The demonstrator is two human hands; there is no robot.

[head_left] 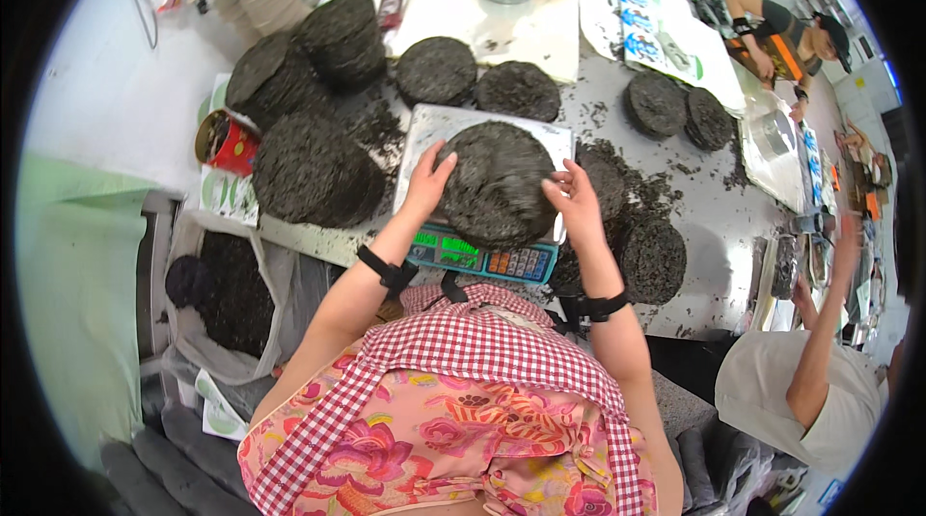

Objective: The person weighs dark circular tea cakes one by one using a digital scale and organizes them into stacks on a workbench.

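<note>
Across the bench (714, 256), stacked cakes (318, 169) look already formed; loose crumbs (376, 125) remain. Over the scale (487, 260), left hand (429, 178) and right hand (577, 200) hold one dark disc (495, 188) between them (weighing seems unfinished; whether it rests there is unclear). Green digits (439, 243) glow beneath.

The dark disc (494, 186) is blurred (its right side most) and hides part of the scale pan (421, 130).

A workshop is clearly being seen here, and a busy one! The bench (714, 217) is loaded with dark round cakes (492, 188) and a digital scale (526, 261), while nearby spots are filled by co-workers (772, 386).
</note>
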